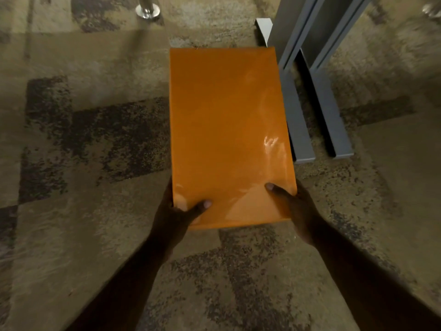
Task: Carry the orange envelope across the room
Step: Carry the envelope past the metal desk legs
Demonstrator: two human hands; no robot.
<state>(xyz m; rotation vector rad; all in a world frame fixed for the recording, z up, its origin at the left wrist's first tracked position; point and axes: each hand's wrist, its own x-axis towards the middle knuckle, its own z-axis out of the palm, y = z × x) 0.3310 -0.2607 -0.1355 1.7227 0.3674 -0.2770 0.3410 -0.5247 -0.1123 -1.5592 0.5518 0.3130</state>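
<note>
At 11 o'clock a chrome post base stands on the patterned carpet, well apart from the load; the floor on that side looks open for walking. The left hand pinches the near left corner of the orange envelope, thumb on top. The envelope is held flat out in front, over the carpet, its glossy face likely slippery. The right hand grips the near right corner likewise. At 1 o'clock grey metal furniture legs run just beside the envelope's right edge: drifting right could snag it or trip a foot, so keeping left seems safer.
</note>
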